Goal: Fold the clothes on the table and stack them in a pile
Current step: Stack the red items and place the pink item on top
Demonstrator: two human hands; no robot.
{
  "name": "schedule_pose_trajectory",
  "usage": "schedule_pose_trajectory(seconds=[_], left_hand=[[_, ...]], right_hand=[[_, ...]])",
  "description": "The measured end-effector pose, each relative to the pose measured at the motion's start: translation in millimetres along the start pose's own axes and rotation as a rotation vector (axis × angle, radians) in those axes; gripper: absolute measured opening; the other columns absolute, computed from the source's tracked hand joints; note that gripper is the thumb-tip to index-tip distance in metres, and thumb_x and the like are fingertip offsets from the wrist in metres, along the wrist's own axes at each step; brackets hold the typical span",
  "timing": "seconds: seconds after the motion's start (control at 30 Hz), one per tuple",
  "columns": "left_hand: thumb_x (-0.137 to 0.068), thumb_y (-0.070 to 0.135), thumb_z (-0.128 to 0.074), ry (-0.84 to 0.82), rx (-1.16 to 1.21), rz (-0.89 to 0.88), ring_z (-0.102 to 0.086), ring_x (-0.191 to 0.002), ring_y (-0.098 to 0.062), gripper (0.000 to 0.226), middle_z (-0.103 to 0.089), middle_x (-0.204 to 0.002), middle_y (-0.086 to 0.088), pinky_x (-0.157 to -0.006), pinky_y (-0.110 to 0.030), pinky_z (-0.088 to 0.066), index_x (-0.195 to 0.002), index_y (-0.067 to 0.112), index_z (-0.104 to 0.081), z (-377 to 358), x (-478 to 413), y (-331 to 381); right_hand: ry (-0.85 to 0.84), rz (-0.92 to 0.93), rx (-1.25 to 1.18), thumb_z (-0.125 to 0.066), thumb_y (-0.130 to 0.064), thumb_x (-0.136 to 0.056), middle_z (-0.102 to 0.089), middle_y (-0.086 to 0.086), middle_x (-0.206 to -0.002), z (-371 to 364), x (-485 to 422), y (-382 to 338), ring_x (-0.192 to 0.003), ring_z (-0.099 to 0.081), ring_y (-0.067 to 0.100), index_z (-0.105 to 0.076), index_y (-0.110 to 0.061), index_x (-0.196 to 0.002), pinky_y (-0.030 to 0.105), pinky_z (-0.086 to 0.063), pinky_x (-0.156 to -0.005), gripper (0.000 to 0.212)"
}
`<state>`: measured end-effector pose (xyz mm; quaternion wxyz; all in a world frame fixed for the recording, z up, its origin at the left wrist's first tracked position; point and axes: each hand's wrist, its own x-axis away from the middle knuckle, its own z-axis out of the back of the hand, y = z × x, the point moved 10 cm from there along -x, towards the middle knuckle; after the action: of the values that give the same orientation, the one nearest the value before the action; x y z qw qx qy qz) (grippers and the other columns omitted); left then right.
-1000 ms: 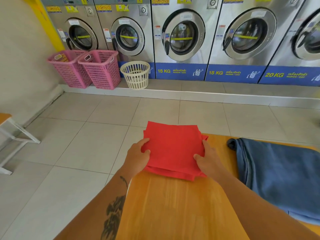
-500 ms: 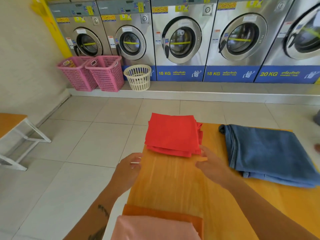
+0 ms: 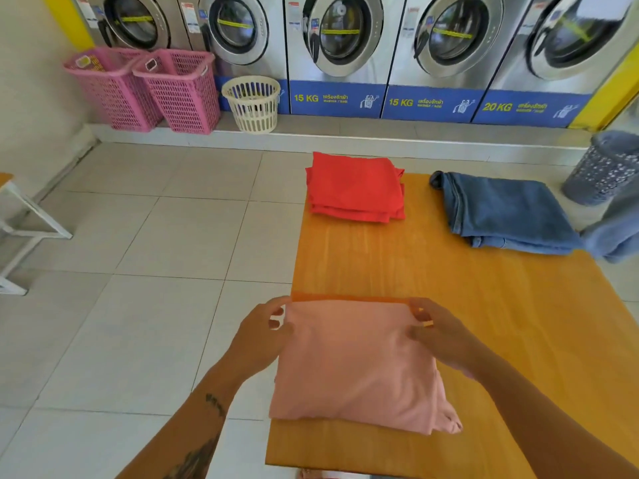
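On the table point(image 3: 484, 323), a folded shirt point(image 3: 356, 364) lies nearest, atop another garment point(image 3: 345, 299). A folded stack point(image 3: 356, 188) sits behind at the far edge, jeans point(image 3: 505, 212) to its right.

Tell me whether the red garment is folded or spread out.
Folded. The red garment lies as a compact rectangle with stacked layered edges showing along its near side.

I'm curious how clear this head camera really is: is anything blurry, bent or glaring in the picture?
Head view: the washing machines lean and curve outward, wide-angle distortion; the right edge smears, so the grey basket looks blurred; daylight reflects off the machine doors and gives a soft sheen on the wooden table; the pink cloth and both hands are fairly sharp.
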<state>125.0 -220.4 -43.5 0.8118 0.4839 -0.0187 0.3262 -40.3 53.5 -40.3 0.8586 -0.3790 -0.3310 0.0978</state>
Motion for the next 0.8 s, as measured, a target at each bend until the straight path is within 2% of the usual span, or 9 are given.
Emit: schedule_pose_trajectory(seconds=[0.07, 0.13, 0.3, 0.4, 0.5, 0.57, 0.63, 0.73, 0.8], left_hand=[[-0.094, 0.029, -0.059, -0.065, 0.025, 0.026, -0.061, -0.107, -0.016, 0.049, -0.057, -0.127, 0.006, -0.082, -0.028, -0.055, -0.141, 0.034, -0.046, -8.7, 4.0, -6.3], [-0.092, 0.030, -0.062, -0.079, 0.060, 0.040, -0.060, -0.106, -0.017, 0.051, -0.058, -0.122, 0.008, -0.078, -0.028, -0.054, -0.140, 0.036, -0.044, -11.9, 6.0, -8.3], [-0.087, 0.009, -0.063, -0.021, 0.236, 0.008, -0.064, -0.100, -0.020, 0.055, -0.066, -0.112, -0.001, -0.088, -0.040, -0.058, -0.134, 0.034, -0.052, -5.0, 2.0, 4.0], [-0.089, 0.006, -0.061, 0.018, 0.361, -0.033, -0.064, -0.103, -0.019, 0.049, -0.067, -0.112, -0.002, -0.090, -0.035, -0.056, -0.132, 0.029, -0.057, -0.5, 6.3, 13.7], [-0.091, 0.009, -0.058, -0.016, 0.348, -0.011, -0.060, -0.113, -0.021, 0.047, -0.062, -0.123, 0.003, -0.096, -0.043, -0.054, -0.133, 0.030, -0.056, -7.3, 11.7, 9.9], [-0.091, 0.012, -0.058, -0.052, 0.264, 0.014, -0.056, -0.117, -0.023, 0.053, -0.056, -0.131, 0.002, -0.098, -0.047, -0.053, -0.139, 0.031, -0.048, -13.0, 12.3, 6.2], [-0.089, 0.014, -0.059, -0.101, 0.179, 0.026, -0.054, -0.120, -0.024, 0.063, -0.051, -0.136, 0.001, -0.098, -0.047, -0.052, -0.145, 0.033, -0.037, -17.0, 11.9, 7.3], [-0.091, 0.018, -0.057, -0.178, 0.104, 0.042, -0.055, -0.117, -0.025, 0.077, -0.049, -0.132, 0.002, -0.095, -0.041, -0.053, -0.153, 0.039, -0.016, -21.6, 12.6, 10.8], [-0.095, 0.023, -0.053, -0.211, 0.061, 0.062, -0.059, -0.108, -0.023, 0.084, -0.049, -0.126, 0.005, -0.087, -0.036, -0.054, -0.154, 0.042, 0.004, -25.6, 15.3, 8.4]], right_hand=[[0.024, -0.036, -0.055, -0.064, -0.016, -0.087, -0.051, -0.002, -0.133, -9.0, 7.0, 6.1, -0.116, -0.054, 0.023, -0.044, -0.034, -0.141, 0.045, -0.048, -0.099, 0.060], [0.073, -0.056, -0.129, -0.066, -0.014, -0.085, -0.055, 0.000, -0.127, -11.7, 11.3, 6.5, -0.107, -0.058, 0.022, -0.044, -0.033, -0.139, 0.043, -0.051, -0.091, 0.062], [0.115, -0.079, -0.209, -0.069, -0.003, -0.077, -0.048, 0.005, -0.130, -14.3, 14.8, -3.6, -0.104, -0.055, 0.027, -0.036, -0.030, -0.147, 0.041, -0.052, -0.078, 0.082], [0.153, -0.033, -0.250, -0.070, 0.000, -0.074, -0.048, 0.005, -0.132, -7.6, 13.9, -15.2, -0.108, -0.055, 0.028, -0.039, -0.031, -0.145, 0.048, -0.053, -0.089, 0.084], [0.169, 0.024, -0.178, -0.068, 0.000, -0.078, -0.050, 0.006, -0.133, -5.5, 13.7, -23.6, -0.113, -0.055, 0.028, -0.038, -0.034, -0.146, 0.047, -0.051, -0.095, 0.082], [0.110, 0.050, -0.067, -0.066, -0.001, -0.080, -0.043, 0.001, -0.144, -15.4, 15.5, -22.4, -0.127, -0.046, 0.027, -0.035, -0.037, -0.148, 0.043, -0.043, -0.104, 0.082], [0.064, 0.076, -0.023, -0.066, -0.003, -0.079, -0.037, -0.004, -0.149, -24.0, 19.9, -17.6, -0.134, -0.038, 0.024, -0.036, -0.041, -0.145, 0.039, -0.036, -0.105, 0.082], [0.031, 0.131, -0.022, -0.067, -0.003, -0.079, -0.041, -0.010, -0.140, -27.0, 28.7, -14.1, -0.124, -0.043, 0.019, -0.047, -0.045, -0.132, 0.032, -0.037, -0.093, 0.071], [0.016, 0.148, -0.031, -0.068, -0.002, -0.079, -0.045, -0.013, -0.134, -27.3, 32.7, -9.1, -0.117, -0.046, 0.016, -0.053, -0.042, -0.126, 0.033, -0.039, -0.091, 0.064]])
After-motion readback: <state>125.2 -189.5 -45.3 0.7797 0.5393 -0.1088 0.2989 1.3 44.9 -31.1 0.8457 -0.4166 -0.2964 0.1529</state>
